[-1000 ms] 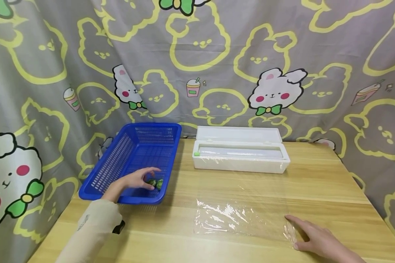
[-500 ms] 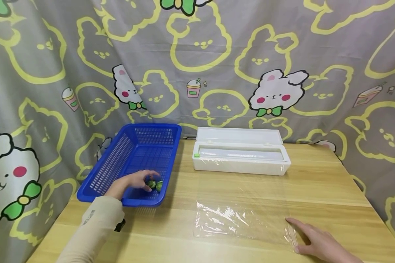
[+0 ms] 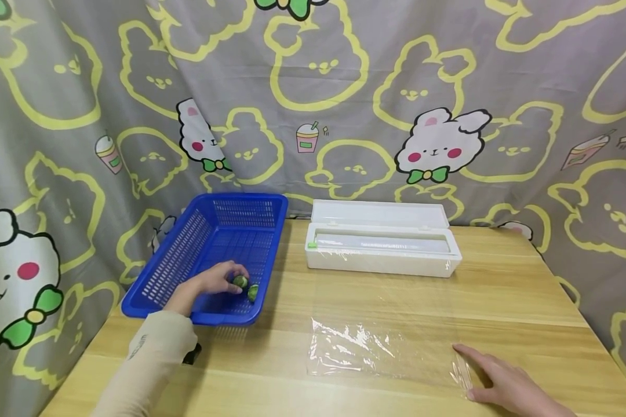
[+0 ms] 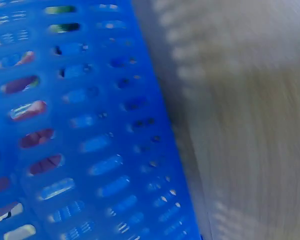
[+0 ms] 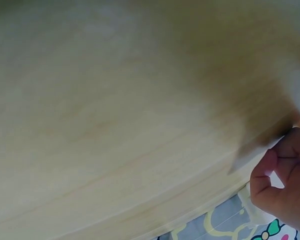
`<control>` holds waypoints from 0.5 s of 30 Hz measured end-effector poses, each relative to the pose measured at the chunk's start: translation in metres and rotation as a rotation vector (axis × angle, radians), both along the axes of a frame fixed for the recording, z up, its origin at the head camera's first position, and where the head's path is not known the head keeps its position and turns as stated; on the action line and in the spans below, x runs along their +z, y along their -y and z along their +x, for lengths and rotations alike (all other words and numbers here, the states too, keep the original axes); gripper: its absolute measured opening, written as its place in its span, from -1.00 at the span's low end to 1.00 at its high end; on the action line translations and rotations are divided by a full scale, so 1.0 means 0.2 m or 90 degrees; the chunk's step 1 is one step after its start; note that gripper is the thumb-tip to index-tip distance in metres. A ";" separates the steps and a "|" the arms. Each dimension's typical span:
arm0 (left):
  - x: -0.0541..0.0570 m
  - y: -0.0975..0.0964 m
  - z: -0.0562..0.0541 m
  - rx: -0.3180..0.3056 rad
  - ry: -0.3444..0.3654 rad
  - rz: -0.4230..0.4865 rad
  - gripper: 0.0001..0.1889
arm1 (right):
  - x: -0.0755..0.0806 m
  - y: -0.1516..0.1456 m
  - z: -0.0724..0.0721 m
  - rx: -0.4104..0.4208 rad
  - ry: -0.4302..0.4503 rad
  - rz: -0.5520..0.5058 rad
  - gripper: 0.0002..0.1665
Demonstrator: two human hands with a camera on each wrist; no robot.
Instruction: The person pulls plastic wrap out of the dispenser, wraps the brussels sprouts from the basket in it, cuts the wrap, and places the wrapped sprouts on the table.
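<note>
My left hand (image 3: 220, 279) reaches into the blue plastic basket (image 3: 153, 272), its thumb and fingers curled around a small round green vegetable (image 3: 240, 282). A second one (image 3: 253, 293) lies just beside it, near the basket's right wall. The left wrist view shows the slotted basket wall (image 4: 105, 145), with the hand only in glimpses through its holes. My right hand (image 3: 506, 379) holds the near right corner of a sheet of clear plastic wrap (image 3: 365, 341), which creases between thumb and forefinger. In the right wrist view this hand (image 5: 285, 175) has bent fingers, their tips partly out of sight.
Behind the wrap stands a white dispenser box (image 3: 381, 263) with its lid raised and a green slider (image 3: 312, 245) at its left end. The wrap runs from it over the wooden table (image 3: 271, 370). A patterned grey curtain (image 3: 339, 127) hangs behind.
Inside the basket, my left fingers have closed in around one green vegetable, which has shifted slightly away from me. My right hand and the wrap stay put.
</note>
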State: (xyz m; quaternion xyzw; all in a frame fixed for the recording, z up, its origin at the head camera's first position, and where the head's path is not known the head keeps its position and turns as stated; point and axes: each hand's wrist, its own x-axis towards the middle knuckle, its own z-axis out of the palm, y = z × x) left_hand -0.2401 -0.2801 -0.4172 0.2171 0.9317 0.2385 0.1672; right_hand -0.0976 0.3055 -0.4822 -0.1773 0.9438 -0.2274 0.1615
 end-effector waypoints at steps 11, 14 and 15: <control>0.06 -0.04 0.05 0.050 -0.099 0.206 -0.63 | 0.00 0.00 0.01 0.004 -0.002 -0.008 0.00; 0.06 -0.07 0.06 0.067 -0.127 0.242 -0.62 | 0.00 0.00 0.00 0.001 0.012 -0.008 0.00; 0.06 -0.08 0.06 0.075 -0.136 0.251 -0.62 | 0.00 0.00 0.00 0.000 0.015 -0.008 0.00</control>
